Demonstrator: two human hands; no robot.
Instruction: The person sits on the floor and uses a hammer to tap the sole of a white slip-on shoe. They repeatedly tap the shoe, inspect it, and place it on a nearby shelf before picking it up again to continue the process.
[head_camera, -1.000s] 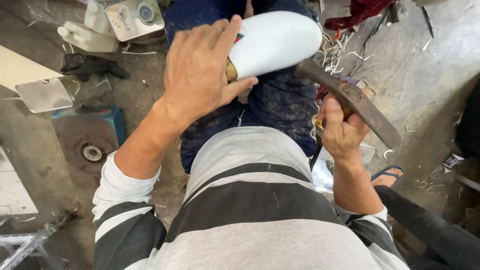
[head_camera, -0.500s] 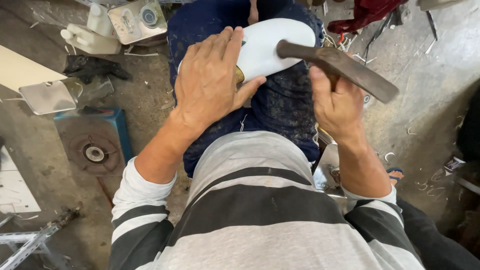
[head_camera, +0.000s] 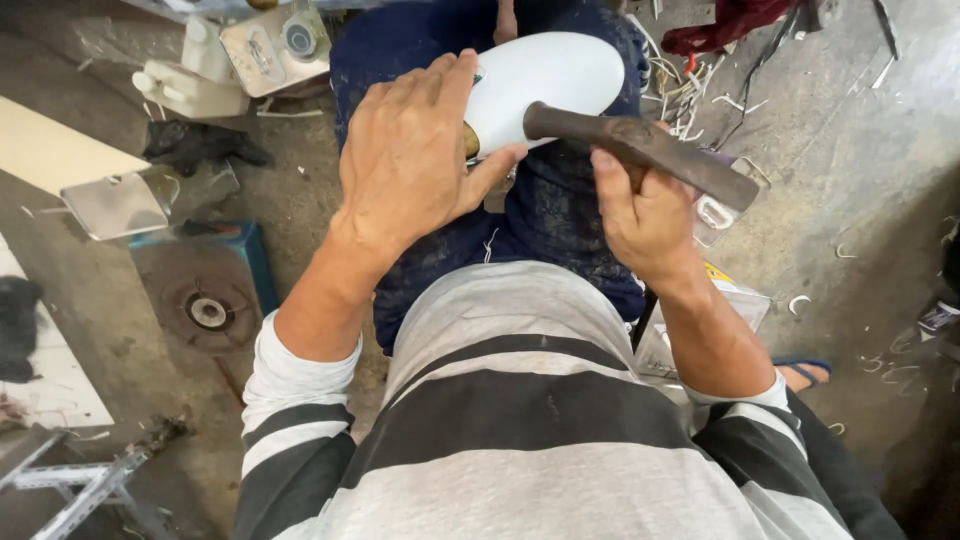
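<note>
Two hands, smooth white form (head_camera: 545, 80), rusty hammer (head_camera: 640, 150).

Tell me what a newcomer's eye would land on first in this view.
First comes the white oval piece at top centre, lying on the person's dark blue lap and pinned by the left hand. Next, the right hand grips a worn hammer whose end rests against that white piece. White plastic containers stand on the dusty floor at upper left.

White smooth shoe-shaped form (head_camera: 550, 80) lying on the dark blue lap, rounded end pointing right, worn brown hammer (head_camera: 640, 150) slanting across it, dark head touching the white surface
</note>
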